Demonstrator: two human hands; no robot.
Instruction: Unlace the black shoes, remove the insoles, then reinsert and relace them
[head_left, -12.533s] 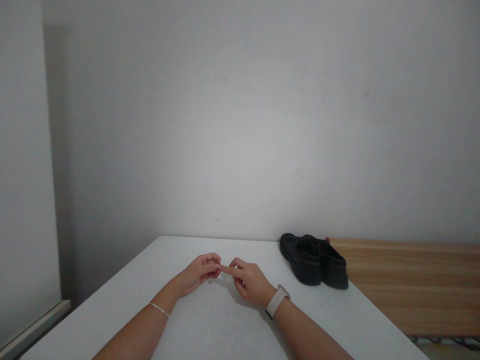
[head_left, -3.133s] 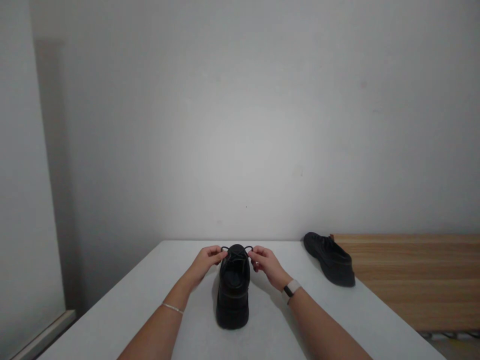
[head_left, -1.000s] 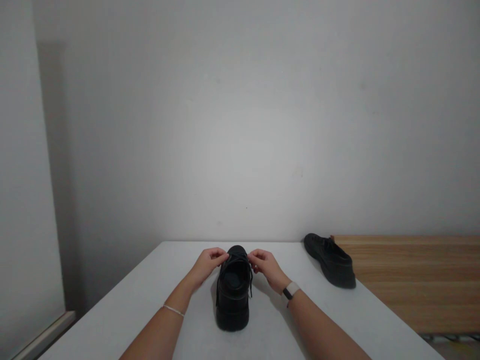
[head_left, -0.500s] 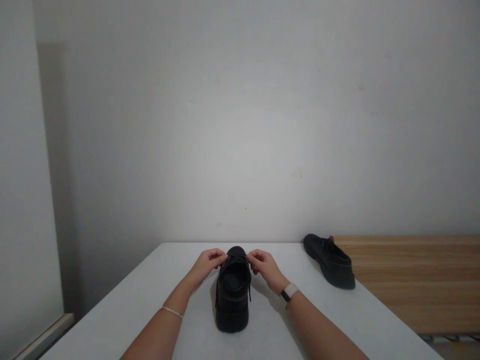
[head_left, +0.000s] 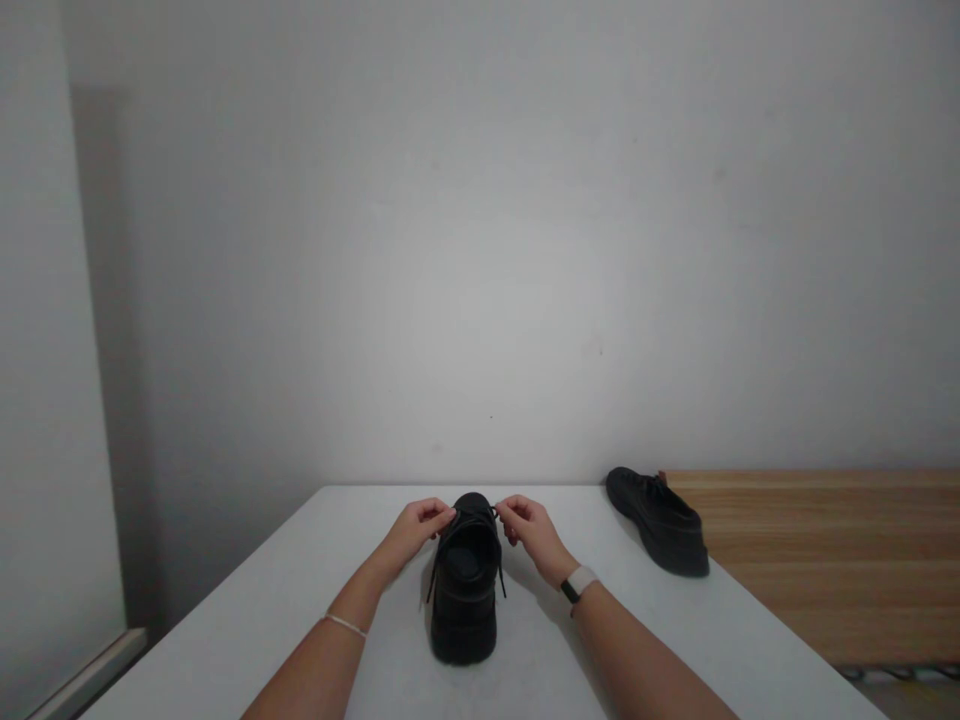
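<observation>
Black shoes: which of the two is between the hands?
The middle shoe, heel toward the camera, with the left hand and right hand at its laces; the other shoe stands apart near the table's right edge, untouched.

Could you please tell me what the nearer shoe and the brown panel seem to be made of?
The nearer shoe looks like leather or a synthetic imitation, smooth and black with a faint sheen. The brown panel looks like matte wood or printed laminate: its streaks resemble grain.
</observation>
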